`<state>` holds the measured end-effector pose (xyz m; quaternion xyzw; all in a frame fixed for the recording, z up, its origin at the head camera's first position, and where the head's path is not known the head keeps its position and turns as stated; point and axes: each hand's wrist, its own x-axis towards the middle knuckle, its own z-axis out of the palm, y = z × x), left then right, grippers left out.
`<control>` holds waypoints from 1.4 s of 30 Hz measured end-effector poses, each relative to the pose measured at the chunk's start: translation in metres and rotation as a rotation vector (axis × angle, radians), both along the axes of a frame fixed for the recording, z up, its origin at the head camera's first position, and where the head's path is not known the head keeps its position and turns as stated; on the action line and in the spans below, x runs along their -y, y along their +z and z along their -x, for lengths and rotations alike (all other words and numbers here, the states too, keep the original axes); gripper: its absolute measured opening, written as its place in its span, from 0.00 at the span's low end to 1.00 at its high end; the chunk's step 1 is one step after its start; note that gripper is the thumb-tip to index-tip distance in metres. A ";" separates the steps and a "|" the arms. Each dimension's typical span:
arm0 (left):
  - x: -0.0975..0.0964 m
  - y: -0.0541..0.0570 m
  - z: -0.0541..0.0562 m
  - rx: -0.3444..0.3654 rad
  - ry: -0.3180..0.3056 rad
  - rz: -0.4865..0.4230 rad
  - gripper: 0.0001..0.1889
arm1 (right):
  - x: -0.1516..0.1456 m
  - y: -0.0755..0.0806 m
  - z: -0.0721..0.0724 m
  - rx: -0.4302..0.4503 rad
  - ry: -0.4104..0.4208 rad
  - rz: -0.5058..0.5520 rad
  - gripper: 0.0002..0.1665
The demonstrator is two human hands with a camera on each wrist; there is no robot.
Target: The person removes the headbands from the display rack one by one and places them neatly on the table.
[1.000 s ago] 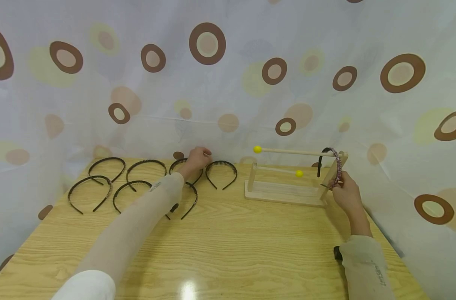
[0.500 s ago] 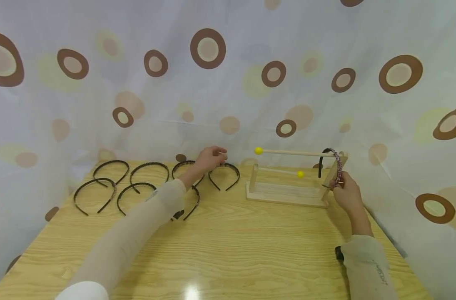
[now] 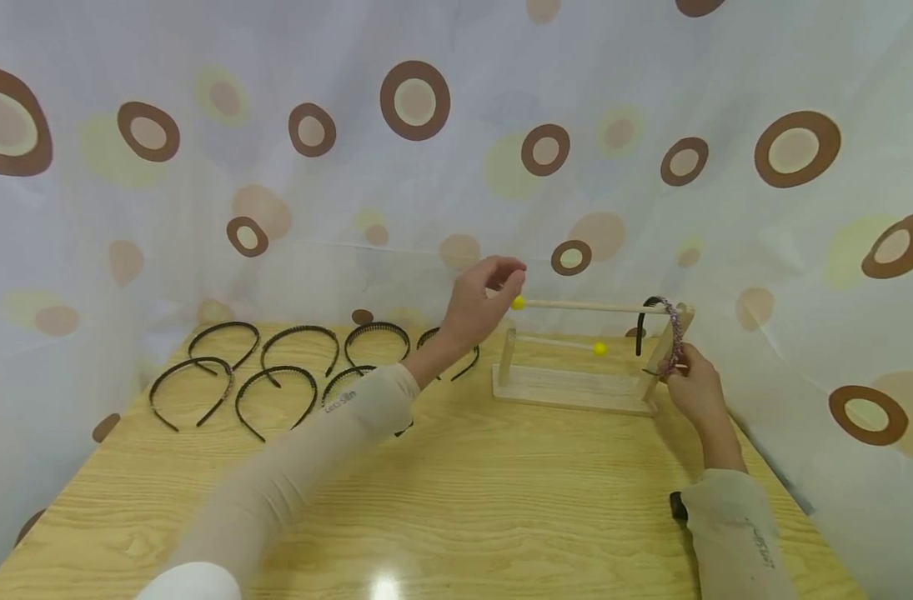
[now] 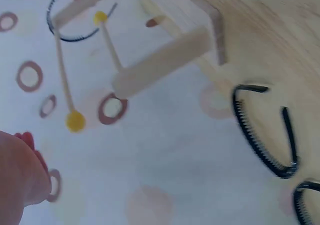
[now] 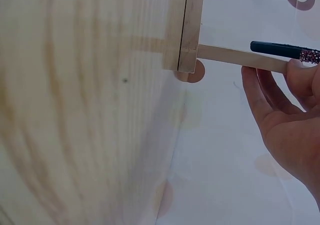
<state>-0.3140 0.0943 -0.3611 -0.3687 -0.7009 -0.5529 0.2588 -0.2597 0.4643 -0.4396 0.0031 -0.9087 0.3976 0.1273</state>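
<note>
A wooden rack (image 3: 576, 402) stands at the table's right, with two rods tipped by yellow balls. Over the right end of its upper rod hangs a sequined purple headband (image 3: 677, 333). My right hand (image 3: 698, 387) pinches the rack's right upright beside that headband; in the right wrist view, thumb and fingers (image 5: 261, 95) lie on opposite sides of the wood. My left hand (image 3: 482, 304), fingers loosely bent and holding nothing, is in the air beside the upper rod's yellow ball (image 3: 519, 303). Behind its wrist, a black toothed headband (image 3: 467, 367) is partly hidden.
Several more black headbands (image 3: 276, 371) lie in two rows on the left of the wooden table (image 3: 464, 500). My left forearm covers part of one in the front row. A patterned curtain (image 3: 456, 183) stands behind the table and along its sides.
My left hand has moved right and up, from above the back-row headbands to the upper rod's ball. My right hand keeps its hold on the rack's upright.
</note>
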 end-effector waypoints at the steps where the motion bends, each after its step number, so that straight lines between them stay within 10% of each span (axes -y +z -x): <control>1: -0.006 0.003 -0.006 -0.091 0.015 -0.006 0.12 | 0.000 0.000 0.000 0.000 0.001 0.000 0.24; 6: -0.038 0.006 -0.035 -0.434 0.025 0.069 0.10 | -0.001 0.001 0.000 -0.001 0.000 0.009 0.23; 10: -0.064 -0.003 -0.052 -0.480 -0.025 0.188 0.10 | -0.001 0.001 0.000 0.001 0.003 0.009 0.23; 16: -0.109 -0.031 -0.063 -0.200 -0.147 0.255 0.11 | -0.004 0.001 -0.003 0.009 -0.001 0.000 0.22; 25: -0.167 -0.059 -0.060 0.179 -0.134 0.288 0.21 | -0.008 0.000 -0.004 0.001 0.047 0.034 0.26; 33: -0.194 -0.063 -0.056 0.344 -0.073 0.272 0.22 | -0.011 0.001 -0.004 -0.020 0.078 0.057 0.27; 42: -0.207 -0.064 -0.054 0.357 0.006 0.267 0.18 | -0.014 0.001 -0.007 -0.012 0.099 0.082 0.27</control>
